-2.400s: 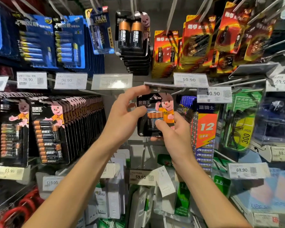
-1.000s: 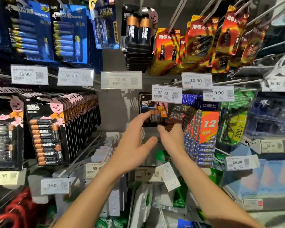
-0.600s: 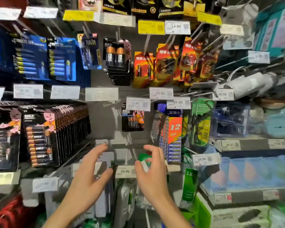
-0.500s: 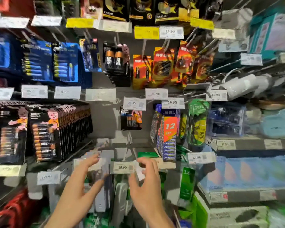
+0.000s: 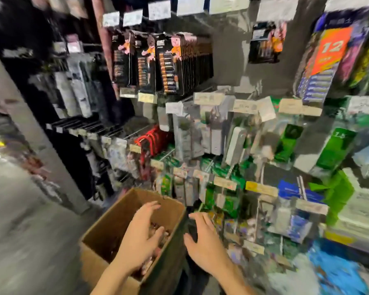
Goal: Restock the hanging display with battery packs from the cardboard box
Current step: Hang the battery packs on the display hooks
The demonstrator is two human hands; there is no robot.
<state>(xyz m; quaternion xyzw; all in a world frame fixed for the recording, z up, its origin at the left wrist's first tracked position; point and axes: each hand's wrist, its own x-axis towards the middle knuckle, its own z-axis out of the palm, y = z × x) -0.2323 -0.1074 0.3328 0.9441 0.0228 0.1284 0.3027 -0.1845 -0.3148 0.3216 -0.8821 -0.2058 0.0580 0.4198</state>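
Racks of the hanging display (image 5: 228, 60) rise well beyond the fingertips, heavily blurred, with rows of black battery cards (image 5: 170, 62) up past the left fingers and one lone card (image 5: 264, 45) high above the right ones. Down low, the cardboard box (image 5: 107, 220) sits open directly under the left hand (image 5: 141, 237), whose fingers are spread and loosely bent over the contents, holding nothing. And the right hand (image 5: 205, 239) hovers at the box's right rim, fingers fanned apart; whether they touch the rim, the blur won't say. Loose battery packs (image 5: 146, 266) lie inside the box, just beneath the left palm and thumb
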